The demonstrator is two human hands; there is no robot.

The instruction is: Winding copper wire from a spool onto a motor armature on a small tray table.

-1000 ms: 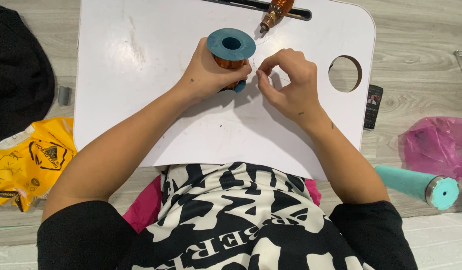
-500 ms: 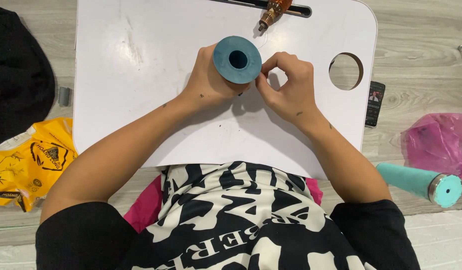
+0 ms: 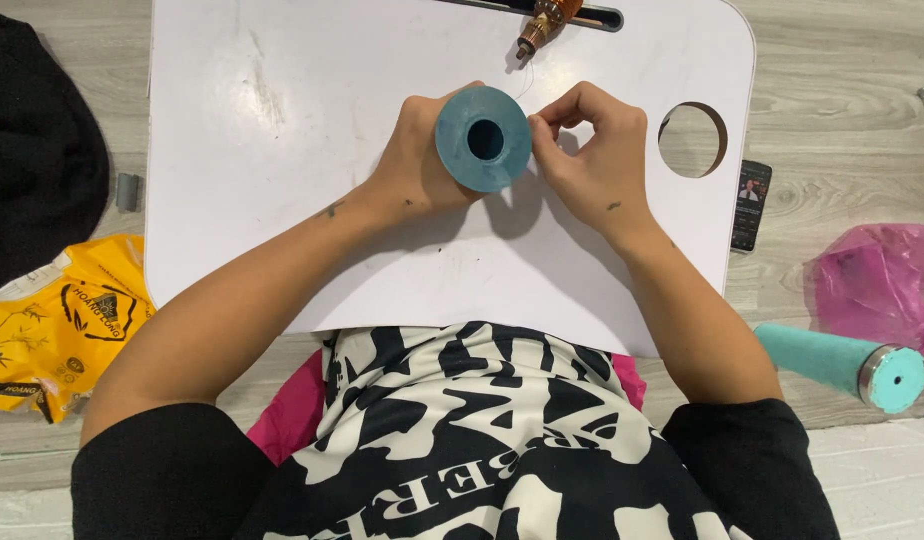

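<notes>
My left hand (image 3: 417, 150) grips a teal spool (image 3: 483, 138) over the white lap table (image 3: 282, 100), its round flange and centre hole turned up toward the camera. My right hand (image 3: 592, 150) sits right beside the spool's right edge, thumb and forefinger pinched together on what looks like a thin wire, too fine to see clearly. A copper-wound part (image 3: 544, 22) lies on a dark tool at the table's far edge, just beyond my hands.
The table has a round cut-out (image 3: 693, 139) at the right. On the wooden floor lie a phone (image 3: 751, 204), a pink plastic bag (image 3: 877, 282), a teal cylinder (image 3: 847, 362), a yellow bag (image 3: 57, 335) and black cloth (image 3: 32, 150).
My left hand has tilted the spool so its flange now faces up and sits slightly nearer me. My right hand stays pinched at its right edge.
</notes>
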